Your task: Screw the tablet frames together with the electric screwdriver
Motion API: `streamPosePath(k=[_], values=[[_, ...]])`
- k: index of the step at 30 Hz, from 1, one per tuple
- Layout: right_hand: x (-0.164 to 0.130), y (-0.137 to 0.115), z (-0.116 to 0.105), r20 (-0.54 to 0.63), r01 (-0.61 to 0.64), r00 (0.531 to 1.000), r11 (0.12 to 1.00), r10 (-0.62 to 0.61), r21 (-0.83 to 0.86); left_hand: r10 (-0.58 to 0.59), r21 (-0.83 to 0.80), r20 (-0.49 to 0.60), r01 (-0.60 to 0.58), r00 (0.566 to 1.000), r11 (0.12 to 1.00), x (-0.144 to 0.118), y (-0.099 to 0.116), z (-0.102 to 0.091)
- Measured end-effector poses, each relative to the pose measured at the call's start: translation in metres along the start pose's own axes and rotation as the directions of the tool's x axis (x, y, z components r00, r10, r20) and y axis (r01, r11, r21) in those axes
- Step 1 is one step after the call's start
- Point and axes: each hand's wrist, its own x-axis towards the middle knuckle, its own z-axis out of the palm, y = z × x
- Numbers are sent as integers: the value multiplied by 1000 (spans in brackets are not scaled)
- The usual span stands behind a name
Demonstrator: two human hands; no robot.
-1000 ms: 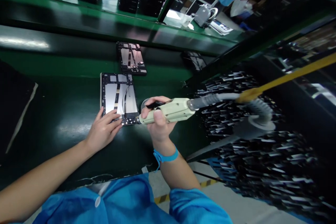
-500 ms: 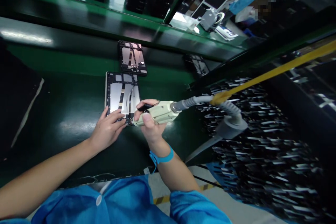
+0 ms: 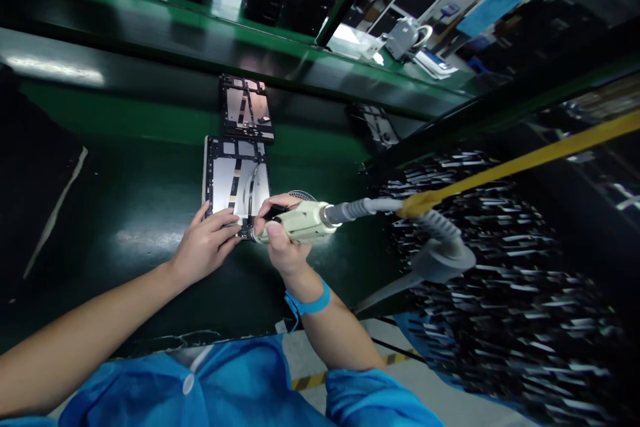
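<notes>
Your right hand (image 3: 280, 240) grips the electric screwdriver (image 3: 300, 223), its tip seemingly at the near edge of the open tablet (image 3: 235, 180) on the green bench (image 3: 125, 213); your left hand (image 3: 205, 243) presses flat on that edge.

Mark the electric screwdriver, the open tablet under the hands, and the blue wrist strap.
electric screwdriver (image 3: 300, 222), head view, on its pale body.
open tablet (image 3: 223, 180), head view, on the silver plate left of the ribbon cables.
blue wrist strap (image 3: 311, 303), head view, on the band.

Bare belt (image 3: 125, 213) lies left; second tablet frame (image 3: 247, 109) blocks behind.
</notes>
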Motion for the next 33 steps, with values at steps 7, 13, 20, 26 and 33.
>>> streamPosePath(k=[7, 13, 20, 26, 33], values=[[4, -6, 3, 15, -30, 999, 998, 29, 61, 23, 20, 22, -24, 999, 1000, 0, -1, -3], [13, -14, -15, -170, 78, 983, 995, -66, 64, 29, 55, 94, -34, 995, 998, 2, 1, -7], [21, -17, -43, -282, 74, 956, 996, -85, -48, 20, 125, 252, -53, 968, 991, 12, 4, -14], [21, -9, -69, -375, 73, 920, 990, -114, -121, 10, 123, 280, -46, 960, 991, 15, 1, -17], [17, -1, -75, -382, 29, 918, 980, -105, -199, 67, 92, 203, -87, 977, 992, 7, -10, -12]])
